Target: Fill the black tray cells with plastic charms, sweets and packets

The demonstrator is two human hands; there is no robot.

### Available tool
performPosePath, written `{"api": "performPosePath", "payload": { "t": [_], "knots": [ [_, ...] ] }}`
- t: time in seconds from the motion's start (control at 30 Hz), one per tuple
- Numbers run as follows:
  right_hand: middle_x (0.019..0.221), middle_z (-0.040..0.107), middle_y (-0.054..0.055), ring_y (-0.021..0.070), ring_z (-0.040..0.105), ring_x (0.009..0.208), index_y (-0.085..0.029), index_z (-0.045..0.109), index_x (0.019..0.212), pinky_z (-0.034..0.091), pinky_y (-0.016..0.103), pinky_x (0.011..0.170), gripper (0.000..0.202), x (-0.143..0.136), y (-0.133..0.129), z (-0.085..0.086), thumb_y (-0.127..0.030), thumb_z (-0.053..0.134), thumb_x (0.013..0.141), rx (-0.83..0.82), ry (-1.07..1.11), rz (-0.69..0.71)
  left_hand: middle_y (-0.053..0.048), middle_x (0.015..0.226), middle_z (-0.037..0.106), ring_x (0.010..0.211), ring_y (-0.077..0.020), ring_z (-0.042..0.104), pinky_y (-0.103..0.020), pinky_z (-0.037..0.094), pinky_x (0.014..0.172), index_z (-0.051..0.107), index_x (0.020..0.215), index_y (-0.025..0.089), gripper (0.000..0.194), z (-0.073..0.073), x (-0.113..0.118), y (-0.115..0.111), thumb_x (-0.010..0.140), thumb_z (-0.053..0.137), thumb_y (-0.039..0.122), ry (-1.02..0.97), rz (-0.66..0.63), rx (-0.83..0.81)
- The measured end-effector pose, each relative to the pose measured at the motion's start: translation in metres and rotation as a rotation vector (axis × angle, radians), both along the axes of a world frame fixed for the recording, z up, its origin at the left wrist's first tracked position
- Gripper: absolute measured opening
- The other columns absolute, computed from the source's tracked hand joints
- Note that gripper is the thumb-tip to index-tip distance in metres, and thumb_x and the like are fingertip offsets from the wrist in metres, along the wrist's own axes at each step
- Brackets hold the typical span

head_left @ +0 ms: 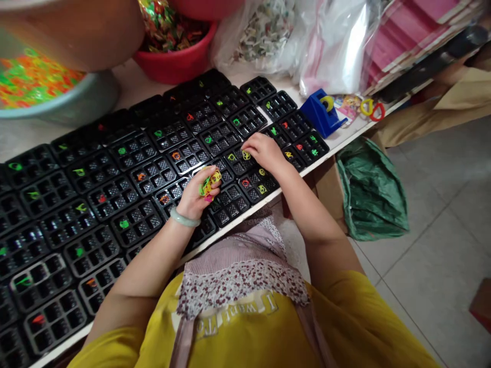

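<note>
My left hand (pixel 197 193) is curled around a bunch of small plastic rings (pixel 214 180) in yellow, green and pink, held above the black trays. My right hand (pixel 265 152) reaches over a compartment of a black tray (pixel 240 162), its fingers pinched together. A small yellow piece (pixel 246 155) shows right under those fingertips; whether it is between them or lying in the compartment, I cannot tell. In the nearest tray (pixel 256 185), a red piece (pixel 245 183) and yellow pieces (pixel 262 189) lie in separate compartments.
Rows of black compartment trays (pixel 112 196) cover the table, many with one bright piece. Behind stand a grey-blue basin (pixel 95 97) of coloured pieces, a red basin (pixel 172 66) and plastic bags (pixel 264 36). A blue tape dispenser (pixel 322 113) sits right; below, a green-lined box (pixel 372 189).
</note>
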State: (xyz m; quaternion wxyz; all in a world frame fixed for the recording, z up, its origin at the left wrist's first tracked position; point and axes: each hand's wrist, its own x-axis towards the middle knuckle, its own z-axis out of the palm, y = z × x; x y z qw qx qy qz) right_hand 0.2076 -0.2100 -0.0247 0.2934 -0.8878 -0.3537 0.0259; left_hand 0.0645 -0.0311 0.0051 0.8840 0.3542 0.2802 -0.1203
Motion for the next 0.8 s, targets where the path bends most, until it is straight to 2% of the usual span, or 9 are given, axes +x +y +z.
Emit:
{"api": "performPosePath", "payload": {
  "t": [0.1, 0.17, 0.27, 0.37, 0.47, 0.57, 0.67, 0.8],
  "knots": [
    [0.093, 0.065, 0.007, 0.0223, 0.057, 0.092, -0.02, 0.073, 0.088, 0.044, 0.036, 0.086, 0.017, -0.001, -0.008, -0.005, -0.016, 0.056, 0.087, -0.077, 0.028, 0.077, 0.005, 0.061, 0.051, 0.043, -0.0029, 0.043, -0.011, 0.023, 0.034, 0.052, 0.076, 0.015, 0.02, -0.002, 0.003, 0.001, 0.07, 0.071, 0.018, 0.012, -0.005, -0.006],
    [0.093, 0.066, 0.008, 0.0233, 0.057, 0.093, -0.019, 0.073, 0.088, 0.044, 0.038, 0.089, 0.016, -0.006, -0.009, -0.003, -0.014, 0.057, 0.085, -0.077, 0.064, 0.075, 0.005, 0.059, 0.051, 0.042, -0.0031, 0.043, -0.011, 0.023, 0.033, 0.052, 0.076, 0.016, 0.02, -0.004, 0.004, 0.001, 0.07, 0.071, 0.018, 0.009, -0.014, -0.012],
    [0.098, 0.066, 0.007, 0.0223, 0.058, 0.095, -0.02, 0.071, 0.093, 0.045, 0.039, 0.089, 0.014, -0.027, 0.0, 0.011, -0.018, 0.059, 0.085, 0.104, 0.146, 0.007, 0.005, 0.06, 0.052, 0.042, -0.0032, 0.044, -0.011, 0.024, 0.033, 0.052, 0.077, 0.016, 0.021, -0.008, 0.006, -0.002, 0.069, 0.071, 0.019, -0.008, -0.02, -0.004],
    [0.094, 0.065, 0.003, 0.0167, 0.06, 0.081, -0.022, 0.066, 0.097, 0.05, 0.032, 0.076, 0.017, -0.058, 0.017, 0.028, -0.029, 0.066, 0.081, 0.311, 0.403, -0.018, 0.006, 0.058, 0.051, 0.041, -0.003, 0.044, -0.011, 0.025, 0.033, 0.052, 0.078, 0.017, 0.022, -0.01, 0.009, -0.005, 0.07, 0.072, 0.021, -0.012, 0.007, 0.034],
    [0.084, 0.063, 0.0, 0.0131, 0.058, 0.072, -0.021, 0.062, 0.092, 0.05, 0.028, 0.069, 0.023, -0.077, 0.032, 0.031, -0.029, 0.072, 0.073, 0.437, 0.615, -0.067, 0.006, 0.058, 0.05, 0.04, -0.0023, 0.043, -0.011, 0.025, 0.033, 0.051, 0.078, 0.017, 0.022, -0.012, 0.013, -0.009, 0.072, 0.072, 0.021, -0.022, 0.031, 0.026],
    [0.078, 0.062, -0.002, 0.0105, 0.057, 0.068, -0.02, 0.06, 0.084, 0.051, 0.025, 0.067, 0.016, -0.077, 0.035, 0.023, -0.029, 0.07, 0.075, 0.592, 0.799, -0.132, 0.004, 0.061, 0.052, 0.041, -0.0018, 0.044, -0.01, 0.026, 0.032, 0.052, 0.077, 0.015, 0.018, -0.013, 0.017, -0.01, 0.077, 0.069, 0.023, -0.042, 0.014, -0.047],
    [0.077, 0.062, -0.003, 0.0084, 0.056, 0.065, -0.02, 0.062, 0.083, 0.052, 0.023, 0.065, 0.02, -0.069, 0.026, 0.022, -0.034, 0.073, 0.073, 0.718, 0.942, -0.155, 0.002, 0.063, 0.054, 0.041, -0.0015, 0.042, -0.01, 0.025, 0.031, 0.054, 0.078, 0.013, 0.014, -0.011, 0.019, -0.007, 0.085, 0.06, 0.024, -0.025, -0.001, -0.151],
    [0.075, 0.061, -0.003, 0.0083, 0.057, 0.066, -0.02, 0.064, 0.082, 0.049, 0.02, 0.056, 0.026, -0.057, 0.012, 0.026, -0.039, 0.076, 0.069, 0.789, 1.036, -0.235, -0.002, 0.066, 0.059, 0.04, -0.0033, 0.042, -0.01, 0.023, 0.03, 0.058, 0.083, 0.012, 0.019, -0.007, 0.021, -0.001, 0.092, 0.048, 0.026, 0.012, -0.046, -0.229]
  ]
}}
